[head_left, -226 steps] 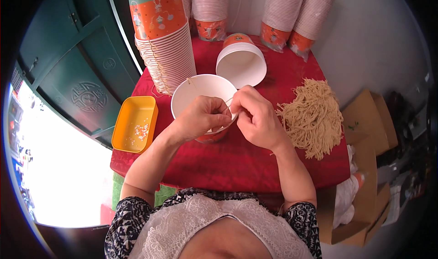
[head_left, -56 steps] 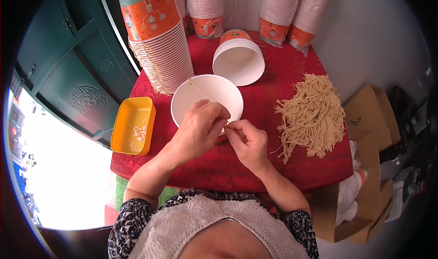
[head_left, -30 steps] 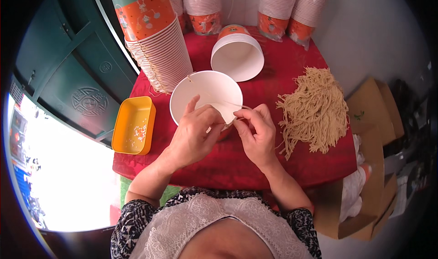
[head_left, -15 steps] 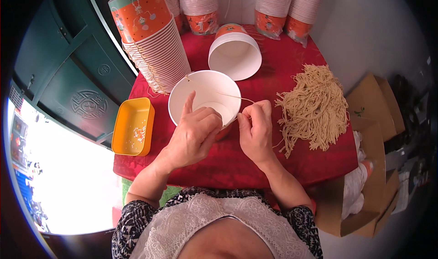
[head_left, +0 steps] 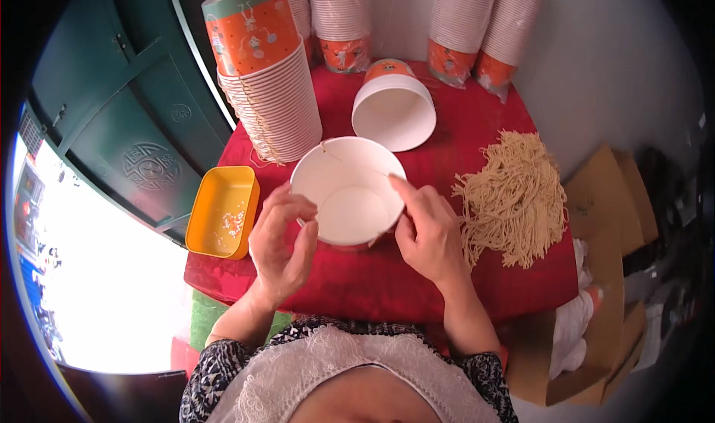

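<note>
Bucket [head_left: 357, 203], white inside, stands on the red tablecloth [head_left: 328, 293], its mouth turned up. At its eight o'clock, the left hand [head_left: 281, 243] is half curled, thumb and fingers apart in a loose grip, close beside the rim. At four o'clock, the right hand [head_left: 430, 233] puts the index finger upon the rim, with the thumb lower and apart; whether it pinches the thin cord [head_left: 325, 148], I cannot tell. Farther out, the yarn pile [head_left: 514, 203] lies at three o'clock, the yellow box [head_left: 208, 233] at nine.
</note>
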{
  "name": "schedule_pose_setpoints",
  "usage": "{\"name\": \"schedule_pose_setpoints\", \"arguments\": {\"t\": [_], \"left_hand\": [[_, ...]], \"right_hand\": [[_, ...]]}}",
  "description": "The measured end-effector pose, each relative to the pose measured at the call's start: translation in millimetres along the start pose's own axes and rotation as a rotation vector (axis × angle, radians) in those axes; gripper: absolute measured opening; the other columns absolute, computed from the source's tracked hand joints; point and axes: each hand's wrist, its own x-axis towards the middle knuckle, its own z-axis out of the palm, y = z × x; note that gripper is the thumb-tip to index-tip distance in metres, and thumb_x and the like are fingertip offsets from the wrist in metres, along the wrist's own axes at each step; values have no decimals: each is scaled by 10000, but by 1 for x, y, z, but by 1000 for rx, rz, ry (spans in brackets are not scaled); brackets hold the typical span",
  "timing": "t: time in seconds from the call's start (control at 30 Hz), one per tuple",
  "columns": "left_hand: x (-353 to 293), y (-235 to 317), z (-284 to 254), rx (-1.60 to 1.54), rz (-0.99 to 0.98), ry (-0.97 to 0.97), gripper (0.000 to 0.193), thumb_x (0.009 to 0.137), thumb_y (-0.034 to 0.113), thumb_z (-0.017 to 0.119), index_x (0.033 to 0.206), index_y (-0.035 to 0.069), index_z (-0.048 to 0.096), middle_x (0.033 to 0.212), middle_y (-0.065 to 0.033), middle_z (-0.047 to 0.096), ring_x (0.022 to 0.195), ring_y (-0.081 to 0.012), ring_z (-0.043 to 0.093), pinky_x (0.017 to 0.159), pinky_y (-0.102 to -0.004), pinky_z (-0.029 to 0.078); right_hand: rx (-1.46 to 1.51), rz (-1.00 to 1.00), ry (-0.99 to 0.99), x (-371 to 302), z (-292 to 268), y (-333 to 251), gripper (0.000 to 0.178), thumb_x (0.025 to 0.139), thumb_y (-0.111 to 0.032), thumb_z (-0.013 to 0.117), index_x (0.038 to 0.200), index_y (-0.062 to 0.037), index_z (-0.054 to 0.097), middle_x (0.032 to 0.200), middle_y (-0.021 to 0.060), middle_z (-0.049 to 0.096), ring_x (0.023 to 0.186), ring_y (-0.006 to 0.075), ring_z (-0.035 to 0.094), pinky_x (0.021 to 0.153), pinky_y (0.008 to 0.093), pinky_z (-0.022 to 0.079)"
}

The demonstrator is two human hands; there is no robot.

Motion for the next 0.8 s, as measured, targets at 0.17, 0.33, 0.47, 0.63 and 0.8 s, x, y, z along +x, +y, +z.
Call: {"name": "schedule_pose_setpoints", "arguments": {"t": [0.17, 0.33, 0.47, 0.63, 0.8], "left_hand": [[-27, 3, -7, -48, -111, 59, 131, 826, -91, 614, 933, -17, 604, 972, -149, 606, 866, -221, 604, 752, -289, 491], [-42, -1, -11, 127, -48, 340, 233, 818, -102, 597, 1032, -13, 581, 1112, -162, 552, 900, -198, 561, 800, -280, 473], [-55, -6, -4, -477, -487, 212, 333, 923, -34, 604, 1238, -27, 495, 1018, -113, 612, 829, -134, 605, 785, -248, 504], [-50, 5, 4, -772, -590, 187, 272, 994, 97, 577, 1211, -42, 493, 1093, -159, 635, 878, -240, 686, 714, -347, 594], [-47, 4, 1, -758, -392, 357, 146, 972, 65, 597, 1076, -21, 541, 980, -122, 658, 786, -192, 671, 667, -309, 576]], "right_hand": [[95, 4, -119, -7, -3, 3, 270, 749, 25, 707, 1003, -52, 659, 836, 116, 619, 755, 310, 631, 683, 403, 510], [277, 138, 132, -15, 3, 6, 175, 783, 113, 673, 918, 7, 639, 783, 94, 638, 665, 187, 641, 591, 295, 508], [626, 276, 249, -27, 12, 7, 84, 890, 11, 668, 962, 31, 631, 809, 83, 684, 616, 119, 602, 561, 242, 480], [853, 296, 269, -33, 30, -5, 108, 931, -70, 670, 970, 24, 634, 812, 90, 686, 607, 117, 595, 539, 230, 460], [899, 276, 137, -34, 36, -14, 111, 934, -61, 669, 968, 39, 636, 774, 61, 657, 618, 96, 593, 551, 228, 474]]}}
